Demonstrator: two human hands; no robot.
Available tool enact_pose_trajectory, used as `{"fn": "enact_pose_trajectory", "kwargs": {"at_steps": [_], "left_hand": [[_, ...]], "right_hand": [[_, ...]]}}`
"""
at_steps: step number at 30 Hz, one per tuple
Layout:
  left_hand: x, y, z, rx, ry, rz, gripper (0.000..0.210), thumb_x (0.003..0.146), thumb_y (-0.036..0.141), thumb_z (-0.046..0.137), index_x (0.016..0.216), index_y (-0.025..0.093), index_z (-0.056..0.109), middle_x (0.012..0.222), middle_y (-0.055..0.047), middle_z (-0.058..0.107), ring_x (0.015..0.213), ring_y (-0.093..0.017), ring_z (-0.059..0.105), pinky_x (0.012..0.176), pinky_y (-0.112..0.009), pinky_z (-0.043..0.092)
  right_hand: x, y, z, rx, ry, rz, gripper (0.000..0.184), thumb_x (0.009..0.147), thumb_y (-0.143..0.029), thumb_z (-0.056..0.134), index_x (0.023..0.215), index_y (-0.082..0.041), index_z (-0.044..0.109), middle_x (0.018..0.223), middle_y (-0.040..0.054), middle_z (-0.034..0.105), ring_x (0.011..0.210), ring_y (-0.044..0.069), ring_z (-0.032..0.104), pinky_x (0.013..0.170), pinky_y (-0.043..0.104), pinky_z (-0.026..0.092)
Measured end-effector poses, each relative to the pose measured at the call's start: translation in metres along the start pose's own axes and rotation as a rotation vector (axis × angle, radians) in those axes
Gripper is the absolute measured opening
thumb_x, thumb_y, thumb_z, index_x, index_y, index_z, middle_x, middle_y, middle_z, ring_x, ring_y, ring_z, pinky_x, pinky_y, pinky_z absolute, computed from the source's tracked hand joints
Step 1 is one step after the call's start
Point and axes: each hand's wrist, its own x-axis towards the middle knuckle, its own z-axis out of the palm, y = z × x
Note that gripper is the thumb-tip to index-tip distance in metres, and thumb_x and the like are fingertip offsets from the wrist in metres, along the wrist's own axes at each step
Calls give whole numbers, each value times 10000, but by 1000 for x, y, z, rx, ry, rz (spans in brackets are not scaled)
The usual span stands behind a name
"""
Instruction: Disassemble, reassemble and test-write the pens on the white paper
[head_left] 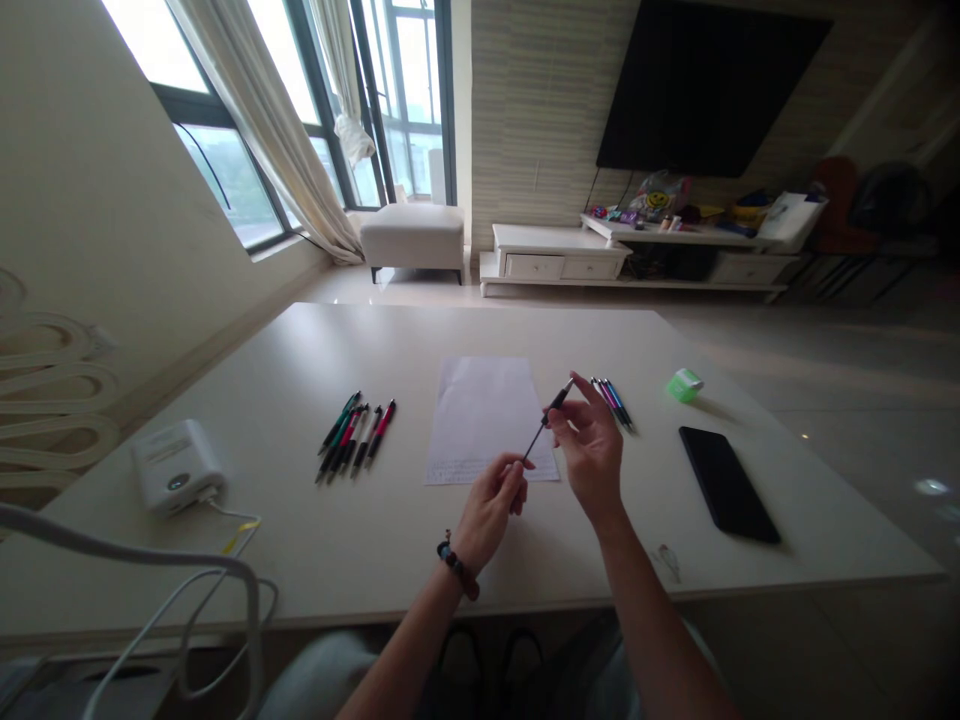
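My left hand [493,500], with a beaded bracelet at the wrist, pinches the lower end of a thin dark pen refill [534,442]. The refill runs up and right to a black pen section [559,398] with a silvery tip, which the fingers of my right hand [591,440] grip. Whether the refill sits inside that section I cannot tell. Both hands are above the lower right part of a white sheet of paper [480,405], which has rows of small writing along its near edge.
Several pens [352,440] lie to the left of the paper, and more pens [613,402] to its right. Further right are a green-and-white small container [684,385] and a black phone [727,485]. A white device [176,465] with a cable [232,535] occupies the table's left side.
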Motion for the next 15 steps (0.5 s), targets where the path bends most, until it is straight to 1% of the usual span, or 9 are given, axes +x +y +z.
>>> {"fn": "enact_pose_trajectory", "kwargs": {"at_steps": [5,7,10,13,15], "left_hand": [[-1,-1,5,34,9,0,381,852,535,438,889,171,544,588,32,468,538,-98,433,529,-221,352],[-2,-2,6,59,47,5,370,853,529,438,871,174,542,587,29,482,552,-102,448,541,-220,355],[-2,-5,6,74,116,10,354,850,521,445,855,178,533,602,24,510,558,-104,469,542,-221,353],[4,-9,3,46,160,11,352,841,524,455,847,178,518,620,21,522,538,-99,472,524,-222,347],[11,-12,1,26,181,16,355,835,527,462,845,176,513,623,23,523,526,-95,465,514,-220,345]], "right_hand": [[0,-4,1,5,-16,6,511,800,-340,600,1281,-236,464,866,58,623,735,171,597,567,267,473],[1,-4,1,28,40,-6,526,796,-335,604,1290,-235,452,859,55,623,729,167,592,560,260,463],[5,1,-5,67,172,-4,547,790,-324,611,1299,-238,429,841,41,621,691,146,575,526,234,432],[11,11,-17,83,237,69,527,770,-332,624,1259,-222,461,821,29,618,642,124,557,502,214,409],[14,20,-25,59,238,139,525,754,-340,627,1239,-205,476,813,28,617,615,117,553,485,206,403]]}}
